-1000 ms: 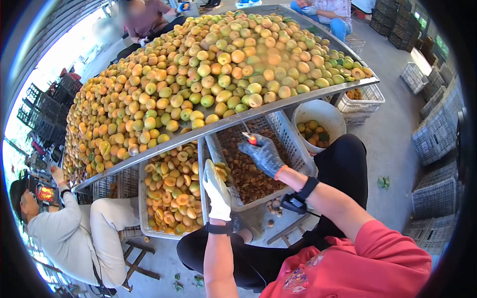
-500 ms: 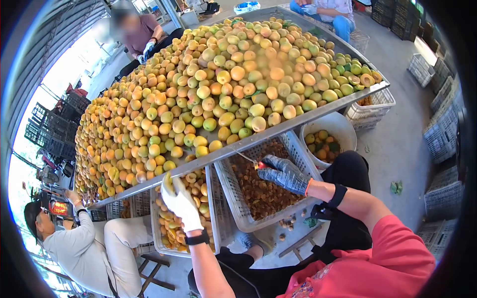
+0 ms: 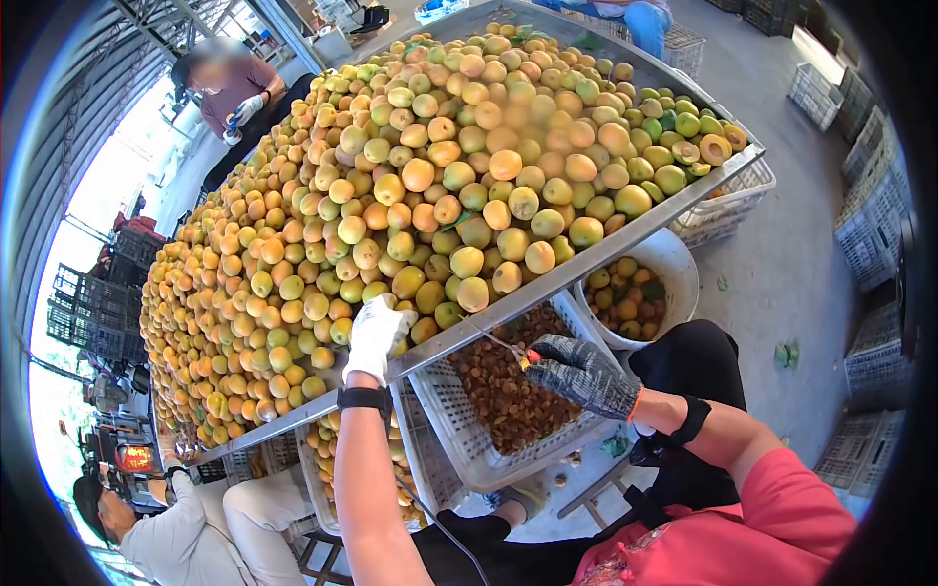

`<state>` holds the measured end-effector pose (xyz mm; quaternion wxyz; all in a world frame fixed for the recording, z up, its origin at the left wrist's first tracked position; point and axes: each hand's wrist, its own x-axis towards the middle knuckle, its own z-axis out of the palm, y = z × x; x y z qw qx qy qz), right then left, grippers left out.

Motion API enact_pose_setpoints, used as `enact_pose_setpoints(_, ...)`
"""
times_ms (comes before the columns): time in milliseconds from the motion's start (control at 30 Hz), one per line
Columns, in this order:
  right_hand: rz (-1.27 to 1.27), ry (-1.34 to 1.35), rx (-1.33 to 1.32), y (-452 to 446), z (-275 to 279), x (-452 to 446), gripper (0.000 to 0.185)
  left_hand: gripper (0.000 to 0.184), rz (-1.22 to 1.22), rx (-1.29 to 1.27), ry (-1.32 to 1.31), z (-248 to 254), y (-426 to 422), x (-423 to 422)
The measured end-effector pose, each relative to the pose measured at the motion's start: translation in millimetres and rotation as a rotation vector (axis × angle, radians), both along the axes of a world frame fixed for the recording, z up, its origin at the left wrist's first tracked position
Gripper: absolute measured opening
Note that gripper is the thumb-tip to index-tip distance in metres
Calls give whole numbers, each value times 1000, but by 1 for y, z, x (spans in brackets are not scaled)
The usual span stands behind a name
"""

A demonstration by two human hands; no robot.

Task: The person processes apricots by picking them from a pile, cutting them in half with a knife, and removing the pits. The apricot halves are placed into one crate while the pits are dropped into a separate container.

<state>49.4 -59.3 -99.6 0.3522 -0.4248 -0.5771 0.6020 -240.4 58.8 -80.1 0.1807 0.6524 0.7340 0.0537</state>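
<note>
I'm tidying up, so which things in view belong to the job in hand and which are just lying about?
Job:
fruit pile, at the left hand
red-handled tool, in right hand
crate of brown pieces

Apparently lying about:
leaves on floor
pale crates, far right
dark crates, far left

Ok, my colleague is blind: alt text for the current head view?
A white-gloved left hand reaches to a heap of apricot-like fruit on a metal-rimmed table; the grey-gloved right hand holds a red-handled tool over a crate of brown pits. Other people sit nearby.
</note>
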Motion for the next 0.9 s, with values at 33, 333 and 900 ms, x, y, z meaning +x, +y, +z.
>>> enact_pose_setpoints(33, -1, 5, 4, -1, 4, 0, 28, 40, 20, 43, -127, -3, -2, -7)
enact_pose_setpoints(333, 0, 317, -372, -20, 42, -12, 26, 45, 139, 343, -1347, 42, -120, 23)
enact_pose_setpoints(900, 14, 223, -20, -99, 27, -72, 28, 50, 172, 326, -1773, 26, -221, 43)
